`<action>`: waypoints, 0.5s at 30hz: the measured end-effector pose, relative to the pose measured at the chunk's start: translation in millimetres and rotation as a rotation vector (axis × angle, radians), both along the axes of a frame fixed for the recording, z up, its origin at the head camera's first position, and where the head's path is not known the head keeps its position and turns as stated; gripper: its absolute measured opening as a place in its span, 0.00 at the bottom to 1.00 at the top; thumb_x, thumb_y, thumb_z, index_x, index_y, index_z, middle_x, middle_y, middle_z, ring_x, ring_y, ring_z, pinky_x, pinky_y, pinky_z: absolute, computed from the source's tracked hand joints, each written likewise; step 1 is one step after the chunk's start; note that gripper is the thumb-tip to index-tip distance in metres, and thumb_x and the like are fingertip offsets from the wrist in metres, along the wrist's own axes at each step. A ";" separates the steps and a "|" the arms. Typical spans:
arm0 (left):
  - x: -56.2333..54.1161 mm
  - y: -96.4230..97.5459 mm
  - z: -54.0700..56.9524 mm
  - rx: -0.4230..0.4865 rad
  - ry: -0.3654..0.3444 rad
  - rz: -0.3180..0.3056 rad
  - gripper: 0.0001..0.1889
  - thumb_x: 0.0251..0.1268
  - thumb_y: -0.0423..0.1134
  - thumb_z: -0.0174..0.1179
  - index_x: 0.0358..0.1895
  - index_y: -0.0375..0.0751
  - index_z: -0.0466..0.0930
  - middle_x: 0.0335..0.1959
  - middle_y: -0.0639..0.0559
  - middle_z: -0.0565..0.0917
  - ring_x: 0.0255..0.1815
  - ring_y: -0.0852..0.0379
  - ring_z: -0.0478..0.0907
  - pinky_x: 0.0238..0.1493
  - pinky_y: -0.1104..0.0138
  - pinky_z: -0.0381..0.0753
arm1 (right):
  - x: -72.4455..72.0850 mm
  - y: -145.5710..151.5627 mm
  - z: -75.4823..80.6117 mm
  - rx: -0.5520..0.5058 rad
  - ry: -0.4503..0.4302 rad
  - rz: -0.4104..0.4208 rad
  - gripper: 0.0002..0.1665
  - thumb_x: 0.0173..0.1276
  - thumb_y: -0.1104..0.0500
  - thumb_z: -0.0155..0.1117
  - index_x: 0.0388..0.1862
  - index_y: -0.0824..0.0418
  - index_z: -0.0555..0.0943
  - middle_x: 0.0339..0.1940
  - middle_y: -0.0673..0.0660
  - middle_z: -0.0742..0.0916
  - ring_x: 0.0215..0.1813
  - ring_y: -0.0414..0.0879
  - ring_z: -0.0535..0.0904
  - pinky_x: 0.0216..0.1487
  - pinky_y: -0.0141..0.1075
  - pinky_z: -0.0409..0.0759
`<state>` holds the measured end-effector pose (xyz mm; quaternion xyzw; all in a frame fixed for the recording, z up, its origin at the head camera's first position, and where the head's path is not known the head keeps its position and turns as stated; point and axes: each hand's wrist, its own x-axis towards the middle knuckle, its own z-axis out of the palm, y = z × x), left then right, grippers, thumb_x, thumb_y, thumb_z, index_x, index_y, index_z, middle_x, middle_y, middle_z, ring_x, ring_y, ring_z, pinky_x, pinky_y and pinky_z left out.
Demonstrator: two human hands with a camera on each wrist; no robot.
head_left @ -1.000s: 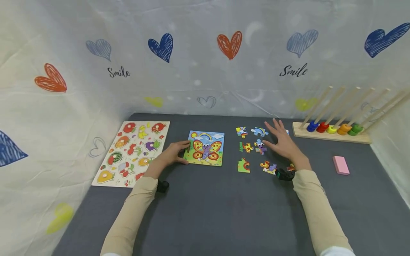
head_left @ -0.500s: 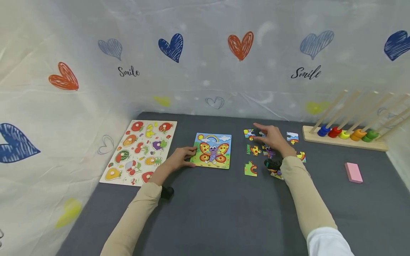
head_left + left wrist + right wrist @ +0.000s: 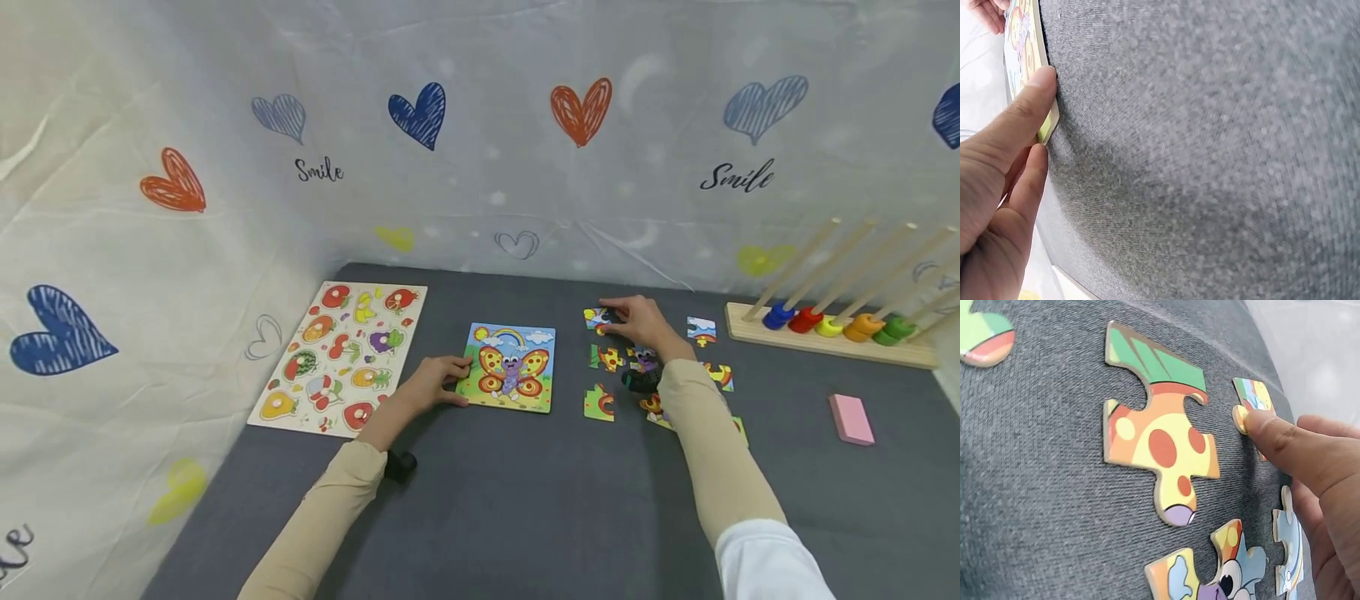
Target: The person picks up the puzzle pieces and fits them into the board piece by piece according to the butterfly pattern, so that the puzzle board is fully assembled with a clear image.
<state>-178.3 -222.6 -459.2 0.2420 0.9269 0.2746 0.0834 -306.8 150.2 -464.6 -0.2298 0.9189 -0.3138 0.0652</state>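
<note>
My left hand (image 3: 435, 382) holds the left side of a square butterfly picture board (image 3: 517, 392), lying flat. In the left wrist view, the thumb (image 3: 1041, 81) is on the board's edge and a finger meets its corner. My right hand (image 3: 643, 327) pinches the sun-and-sky jigsaw piece (image 3: 592, 318) at the far left of the loose pieces. The right wrist view shows its thumb on that piece's yellow tab (image 3: 1241, 419); the index finger is partly hidden behind. Just nearer lies a red-spotted wing piece (image 3: 1169, 440). A butterfly-face piece (image 3: 1235, 575) is below the hand.
A green corner piece (image 3: 598, 403) and a cloud piece (image 3: 701, 330) lie among the several loose pieces. Left stands a fruit puzzle board (image 3: 341, 358). To the right are a pink block (image 3: 851, 419) and a wooden peg stand (image 3: 832, 337) with coloured rings. A printed curtain (image 3: 525, 192) backs the table.
My right hand has moved left across the pieces; its spread fingers have closed on the sun-and-sky piece. My left hand stays at the butterfly board. The head view has turned slightly left.
</note>
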 end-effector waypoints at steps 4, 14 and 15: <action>0.7 0.2 -1.0 0.043 -0.028 0.023 0.27 0.51 0.34 0.72 0.55 0.26 0.78 0.62 0.34 0.73 0.62 0.40 0.71 0.53 0.61 0.76 | 0.4 0.8 -0.3 -0.005 0.001 0.013 0.28 0.63 0.62 0.68 0.62 0.68 0.75 0.16 0.56 0.66 0.21 0.48 0.58 0.31 0.41 0.61; 4.4 3.7 0.7 0.090 -0.054 0.046 0.28 0.50 0.30 0.71 0.56 0.22 0.76 0.63 0.33 0.71 0.62 0.39 0.70 0.51 0.63 0.77 | 6.2 0.5 -6.9 -0.043 0.121 0.000 0.22 0.63 0.67 0.67 0.56 0.73 0.79 0.21 0.59 0.77 0.22 0.45 0.63 0.31 0.38 0.63; 4.7 3.8 0.6 0.094 -0.058 0.048 0.28 0.50 0.30 0.71 0.56 0.22 0.75 0.64 0.33 0.71 0.62 0.39 0.70 0.51 0.63 0.77 | 6.7 0.6 -7.5 -0.048 0.118 -0.008 0.22 0.63 0.67 0.67 0.55 0.73 0.79 0.22 0.62 0.78 0.23 0.47 0.64 0.32 0.39 0.63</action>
